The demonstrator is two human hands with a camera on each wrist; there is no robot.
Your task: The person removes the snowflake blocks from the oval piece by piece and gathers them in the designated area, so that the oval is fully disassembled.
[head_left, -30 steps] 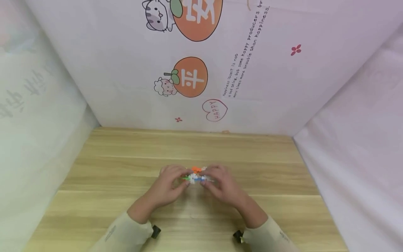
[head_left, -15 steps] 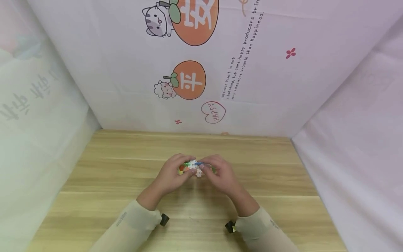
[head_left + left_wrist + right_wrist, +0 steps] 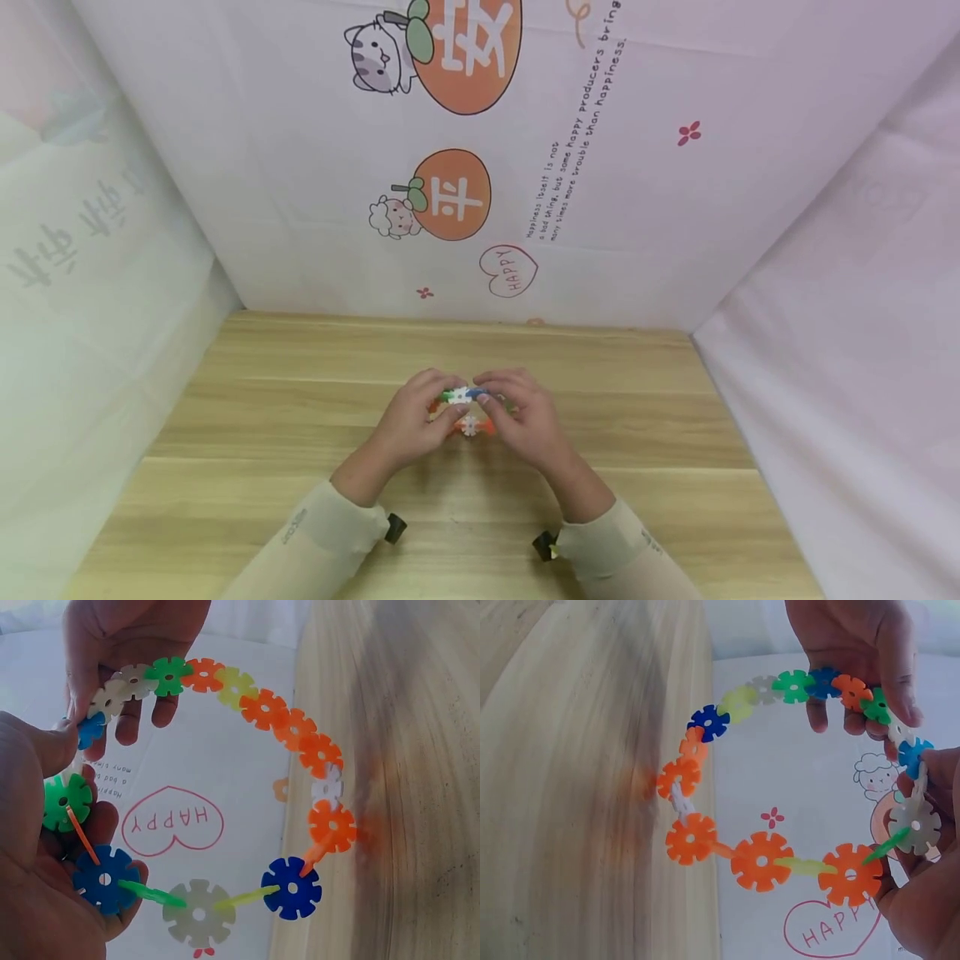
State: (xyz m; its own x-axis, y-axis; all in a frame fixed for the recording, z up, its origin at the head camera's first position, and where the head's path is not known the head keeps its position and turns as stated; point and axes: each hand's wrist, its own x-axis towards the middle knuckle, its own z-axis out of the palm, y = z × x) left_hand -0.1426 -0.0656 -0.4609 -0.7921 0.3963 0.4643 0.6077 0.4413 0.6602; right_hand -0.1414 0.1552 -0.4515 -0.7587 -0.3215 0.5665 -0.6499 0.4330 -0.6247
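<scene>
Both hands hold a ring of notched plastic snowflake discs (image 3: 470, 426), linked edge to edge in orange, blue, green, yellow and white. My left hand (image 3: 414, 423) pinches the ring's upper left part, near a green disc (image 3: 67, 802). From the other side my right hand (image 3: 528, 418) grips it between thumb and fingers, beside a greyish disc (image 3: 916, 826). Between the two thumbs sits a light blue disc (image 3: 915, 756). The rest of the loop hangs below the hands, and some discs are hidden behind fingers in the head view.
Under the hands lies a wood-grain tabletop (image 3: 465, 517). A white printed sheet (image 3: 600, 183) with cartoon fruit stands along its back edge, and plain white sheets (image 3: 840, 333) rise at both sides.
Both hands have moved away from the body with the ring. The loop has tilted, so its orange and white lower part now shows beneath the thumbs.
</scene>
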